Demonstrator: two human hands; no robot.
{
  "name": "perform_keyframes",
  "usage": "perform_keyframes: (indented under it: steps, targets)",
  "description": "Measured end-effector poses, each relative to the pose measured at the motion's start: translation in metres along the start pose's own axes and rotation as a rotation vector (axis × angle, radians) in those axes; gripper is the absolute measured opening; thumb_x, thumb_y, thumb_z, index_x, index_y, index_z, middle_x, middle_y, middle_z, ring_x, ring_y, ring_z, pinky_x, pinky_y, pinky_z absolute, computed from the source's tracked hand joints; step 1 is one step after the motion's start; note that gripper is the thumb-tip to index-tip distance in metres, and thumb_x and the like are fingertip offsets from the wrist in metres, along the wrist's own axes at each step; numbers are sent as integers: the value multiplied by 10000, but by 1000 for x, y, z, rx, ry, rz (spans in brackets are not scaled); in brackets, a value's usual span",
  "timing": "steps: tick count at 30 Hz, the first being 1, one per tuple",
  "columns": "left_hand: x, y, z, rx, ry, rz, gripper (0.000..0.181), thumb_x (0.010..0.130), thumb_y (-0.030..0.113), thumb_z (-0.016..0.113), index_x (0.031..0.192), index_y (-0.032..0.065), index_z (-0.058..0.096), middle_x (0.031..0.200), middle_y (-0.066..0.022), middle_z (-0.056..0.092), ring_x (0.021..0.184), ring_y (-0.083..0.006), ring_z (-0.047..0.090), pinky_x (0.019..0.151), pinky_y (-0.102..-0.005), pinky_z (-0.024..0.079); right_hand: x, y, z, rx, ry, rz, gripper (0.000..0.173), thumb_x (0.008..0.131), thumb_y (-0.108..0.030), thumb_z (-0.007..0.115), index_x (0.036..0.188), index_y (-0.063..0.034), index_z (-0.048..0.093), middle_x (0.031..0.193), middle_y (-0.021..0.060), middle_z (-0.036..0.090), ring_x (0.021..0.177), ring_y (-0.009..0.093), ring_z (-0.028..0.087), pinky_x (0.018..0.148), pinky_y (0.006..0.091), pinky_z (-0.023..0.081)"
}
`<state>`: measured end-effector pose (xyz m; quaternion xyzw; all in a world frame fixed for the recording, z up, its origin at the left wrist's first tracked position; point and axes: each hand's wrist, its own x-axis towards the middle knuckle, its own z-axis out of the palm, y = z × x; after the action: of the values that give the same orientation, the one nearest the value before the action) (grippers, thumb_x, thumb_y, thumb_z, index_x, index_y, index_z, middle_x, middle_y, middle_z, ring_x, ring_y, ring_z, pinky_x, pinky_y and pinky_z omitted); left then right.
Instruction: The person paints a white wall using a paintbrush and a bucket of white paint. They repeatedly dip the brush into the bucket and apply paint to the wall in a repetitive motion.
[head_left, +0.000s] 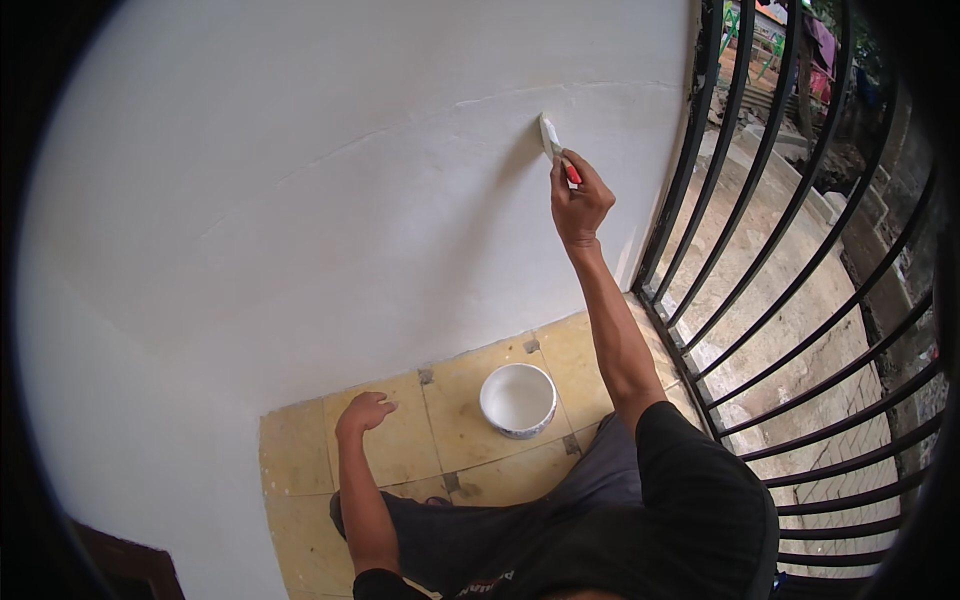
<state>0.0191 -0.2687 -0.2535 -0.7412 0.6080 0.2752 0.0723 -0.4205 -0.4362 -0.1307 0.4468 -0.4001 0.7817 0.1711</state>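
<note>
My right hand (583, 199) is raised and closed on a paintbrush (553, 142) with a red-tipped handle. The white-coated bristles touch the white wall (360, 247) just below a thin horizontal crack or ridge in its surface. Below, on the yellow tiles, stands a round white bucket (518, 401) with white paint inside, its outer side spattered. My left hand (366, 411) hangs at the lower left over the tiles, fingers apart and holding nothing, left of the bucket and near the wall's foot.
A black metal railing (739, 240) curves along the right, close to my right arm, with a concrete path (787, 300) beyond it. The yellow tiled floor (390, 450) meets the wall below. My bent legs frame the bucket. A dark brown frame (131, 562) shows at the lower left.
</note>
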Motion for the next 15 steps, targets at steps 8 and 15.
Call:
perform_keyframes:
  steps: [8,15]
  targets:
    - [1,-1,6,-10,-14,-38,630,872,441,616,1333,13,580,1392,-189,556,1280,-320,537,1069,-374,412,-107,-127,83,275,-329,-2,188,795,-51,736,975,-60,684,904,93,728,642,235,684,536,287,529]
    - [0,-12,10,44,19,-26,597,878,443,606,1312,32,605,1349,-175,595,1213,-314,587,1043,-371,433,-71,-78,63,487,-262,321,167,830,-58,724,989,-13,700,804,147,708,503,155,616,449,280,450]
